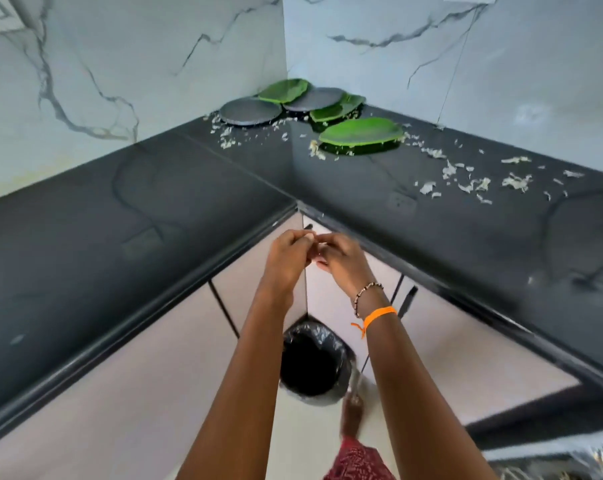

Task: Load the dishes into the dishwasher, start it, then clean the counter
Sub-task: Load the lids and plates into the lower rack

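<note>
Nearest, at the bottom edge, a scrap of red patterned cloth and a bare foot on pale floor. Just beyond, a bin with a black liner, standing open in the inner corner of the cabinets, straight below the two forearms. Above the bin, left hand and right hand brought together, touching, fingers curled inward with tips meeting; cannot tell whether anything is pinched between them. On the right wrist, a bead bracelet and an orange band. Past the hands, an L-shaped black counter, glossy, reflecting the wall, running left and right from the corner. On the right run, pale food scraps scattered well apart from the hands. Farther back, in the corner of the counter, the dishes: one green plate in front with scraps at its rim, then two grey plates and two more green ones, overlapping one another, the rearmost leaning against the wall. More scraps around the left grey plate. Behind everything, white marble-look walls with dark veins, meeting in a vertical seam above the plates.
</note>
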Demonstrator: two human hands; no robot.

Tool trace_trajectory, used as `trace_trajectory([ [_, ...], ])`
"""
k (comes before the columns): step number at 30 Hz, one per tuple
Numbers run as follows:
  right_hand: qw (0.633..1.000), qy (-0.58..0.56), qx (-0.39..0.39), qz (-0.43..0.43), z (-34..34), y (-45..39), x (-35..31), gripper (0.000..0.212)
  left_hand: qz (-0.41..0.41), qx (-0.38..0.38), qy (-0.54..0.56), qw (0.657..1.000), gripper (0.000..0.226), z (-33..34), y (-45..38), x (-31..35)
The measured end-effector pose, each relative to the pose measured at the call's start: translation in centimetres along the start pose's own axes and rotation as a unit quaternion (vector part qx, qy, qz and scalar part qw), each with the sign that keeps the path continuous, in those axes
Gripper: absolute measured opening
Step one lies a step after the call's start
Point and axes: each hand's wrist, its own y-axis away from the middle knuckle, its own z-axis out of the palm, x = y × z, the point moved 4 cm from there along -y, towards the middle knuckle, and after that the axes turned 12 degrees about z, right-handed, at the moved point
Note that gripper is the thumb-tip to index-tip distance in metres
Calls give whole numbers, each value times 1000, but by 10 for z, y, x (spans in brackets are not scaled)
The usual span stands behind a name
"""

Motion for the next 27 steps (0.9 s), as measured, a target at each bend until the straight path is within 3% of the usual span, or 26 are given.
trace_trajectory([
  [3, 1000, -6, -6, 24, -17, -61, -15, 27, -11, 21, -11, 1000, 19, 20, -55, 6],
  [10, 996, -53, -33, 70, -63, -198, -40, 16, -47, 62, 47, 996, 20, 76, -170, 10],
  [16, 986, -57, 13, 157, -82, -293, -59, 53, -78, 111, 81, 987, 21, 79, -222, 5],
  [20, 977, -112, 8, 182, -86, -340, -73, 63, -86, 129, 83, 984, 21, 79, -242, 1],
  [25, 971, -100, 69, 204, -96, -388, -85, 55, -106, 131, 71, 983, 22, 81, -253, -6],
  [27, 966, -115, 75, 218, -104, -398, -85, 22, -110, 129, 67, 983, 22, 81, -258, -8],
])
